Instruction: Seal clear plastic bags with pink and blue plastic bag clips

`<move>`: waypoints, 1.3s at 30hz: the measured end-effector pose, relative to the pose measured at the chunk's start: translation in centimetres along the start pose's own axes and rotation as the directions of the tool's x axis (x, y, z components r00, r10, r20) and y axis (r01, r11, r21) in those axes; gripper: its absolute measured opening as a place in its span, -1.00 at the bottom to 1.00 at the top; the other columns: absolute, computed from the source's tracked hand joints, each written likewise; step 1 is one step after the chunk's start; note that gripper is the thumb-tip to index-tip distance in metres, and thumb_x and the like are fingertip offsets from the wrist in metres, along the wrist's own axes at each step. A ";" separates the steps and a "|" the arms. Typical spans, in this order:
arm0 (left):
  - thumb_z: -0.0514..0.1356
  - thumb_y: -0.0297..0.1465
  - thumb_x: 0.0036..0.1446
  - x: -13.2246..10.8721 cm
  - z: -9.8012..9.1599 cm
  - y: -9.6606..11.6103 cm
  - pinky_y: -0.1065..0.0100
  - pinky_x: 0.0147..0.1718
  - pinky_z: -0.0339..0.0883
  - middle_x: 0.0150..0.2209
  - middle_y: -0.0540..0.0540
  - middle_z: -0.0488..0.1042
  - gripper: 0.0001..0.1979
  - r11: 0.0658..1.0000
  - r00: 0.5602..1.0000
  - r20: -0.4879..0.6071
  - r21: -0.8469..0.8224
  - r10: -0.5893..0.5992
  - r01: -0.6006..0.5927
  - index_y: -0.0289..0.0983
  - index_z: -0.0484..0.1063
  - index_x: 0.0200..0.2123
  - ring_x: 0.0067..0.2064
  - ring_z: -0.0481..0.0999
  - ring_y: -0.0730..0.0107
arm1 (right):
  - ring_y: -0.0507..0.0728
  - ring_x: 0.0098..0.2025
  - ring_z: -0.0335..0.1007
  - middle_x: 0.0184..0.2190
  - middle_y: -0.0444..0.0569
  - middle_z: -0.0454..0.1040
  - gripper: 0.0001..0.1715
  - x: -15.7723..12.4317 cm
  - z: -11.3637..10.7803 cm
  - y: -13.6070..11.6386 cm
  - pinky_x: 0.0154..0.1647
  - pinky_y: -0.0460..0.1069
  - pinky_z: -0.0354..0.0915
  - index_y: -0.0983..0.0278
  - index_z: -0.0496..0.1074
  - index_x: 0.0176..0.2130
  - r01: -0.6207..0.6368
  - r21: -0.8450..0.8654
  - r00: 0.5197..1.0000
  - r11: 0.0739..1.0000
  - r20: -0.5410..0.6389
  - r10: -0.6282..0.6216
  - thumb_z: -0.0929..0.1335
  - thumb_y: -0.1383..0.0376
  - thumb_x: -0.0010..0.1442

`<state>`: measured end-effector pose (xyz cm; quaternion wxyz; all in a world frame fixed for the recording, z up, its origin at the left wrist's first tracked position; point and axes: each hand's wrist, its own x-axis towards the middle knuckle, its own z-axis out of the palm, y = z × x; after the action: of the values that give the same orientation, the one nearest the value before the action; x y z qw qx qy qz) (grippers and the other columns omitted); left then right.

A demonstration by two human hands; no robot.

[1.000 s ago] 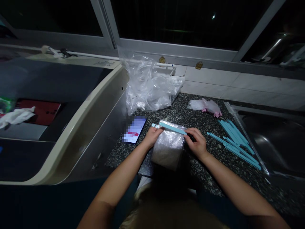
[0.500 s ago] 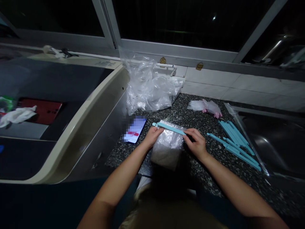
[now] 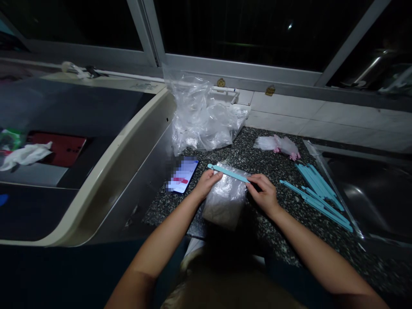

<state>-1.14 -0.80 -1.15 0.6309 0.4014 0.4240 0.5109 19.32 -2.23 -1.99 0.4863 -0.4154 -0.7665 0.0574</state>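
1. Head view: a clear bag (image 3: 225, 199) holding pale powdery stuff lies on the speckled counter (image 3: 277, 231), beside a phone (image 3: 182, 176).
2. The left hand (image 3: 206, 183) and right hand (image 3: 264, 195) each pinch an end of the blue sealing clip (image 3: 228, 172).
3. The clip lies across the bag's top, its long axis running left to right and slightly downward; spare clips (image 3: 317, 191) lie well to the right.
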 end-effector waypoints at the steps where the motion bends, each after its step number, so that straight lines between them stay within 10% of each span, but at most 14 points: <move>1: 0.30 -0.10 -0.37 0.1 -0.1 -0.1 0.48 -0.58 0.01 -0.69 0.10 0.22 -0.59 1.000 1.000 -0.018 0.007 0.018 -0.017 -0.32 0.28 -0.64 -0.61 0.18 0.59 | 0.06 -0.34 0.38 -0.40 -0.04 0.41 -0.87 0.0 0.0 0.0 -0.32 -0.01 0.34 0.24 0.44 -0.29 0.010 -0.003 1.000 1.000 0.001 -0.010 0.32 0.34 0.09; 11: 0.27 -0.01 -0.33 0.2 -0.4 0.3 0.47 -0.59 0.00 -0.69 0.09 0.25 -0.52 1.000 0.993 -0.115 0.001 0.029 -0.029 -0.33 0.26 -0.66 -0.62 0.17 0.58 | 0.06 -0.34 0.36 -0.39 -0.03 0.40 -0.87 -0.4 0.3 -0.1 -0.35 -0.02 0.33 0.24 0.40 -0.29 0.061 0.022 0.996 0.998 0.056 -0.062 0.32 0.34 0.06; 17: 0.32 -0.06 -0.38 -0.1 -0.2 0.5 0.46 -0.54 0.09 -0.65 0.05 0.33 -0.54 0.999 0.998 0.053 0.000 -0.040 0.040 -0.36 0.35 -0.60 -0.59 0.25 0.54 | 0.09 -0.30 0.31 -0.28 0.00 0.37 -0.70 0.4 -0.7 -1.0 -0.31 0.01 0.30 0.25 0.35 -0.19 -0.113 0.039 0.993 0.993 0.032 0.112 0.34 0.28 0.01; 27: 0.29 -0.04 -0.33 0.1 -0.3 -0.8 0.48 -0.57 0.04 -0.66 0.06 0.30 -0.54 0.993 0.975 0.209 0.102 -0.071 0.051 -0.36 0.32 -0.62 -0.60 0.21 0.58 | 0.01 -0.54 0.18 -0.61 -0.15 0.34 -0.71 0.6 0.5 -2.4 -0.53 -0.10 0.13 0.30 0.38 -0.52 -0.615 0.210 0.734 0.760 0.504 0.455 0.33 0.11 -0.10; 39: 0.30 -0.09 -0.32 0.0 0.0 0.1 0.48 -0.50 0.08 -0.63 0.07 0.28 -0.60 0.978 0.992 0.105 0.188 0.072 -0.091 -0.35 0.38 -0.61 -0.53 0.20 0.54 | -0.05 -0.61 0.06 -0.68 -0.20 0.26 -0.69 0.1 1.1 -2.5 -0.61 -0.14 0.02 0.30 0.34 -0.54 -0.701 0.296 0.692 0.649 0.502 0.519 0.36 0.09 -0.14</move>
<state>-1.20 -0.80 -1.01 0.5876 0.5021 0.4234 0.4726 16.92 -3.46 -1.27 0.3663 -0.5048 -0.6163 0.4808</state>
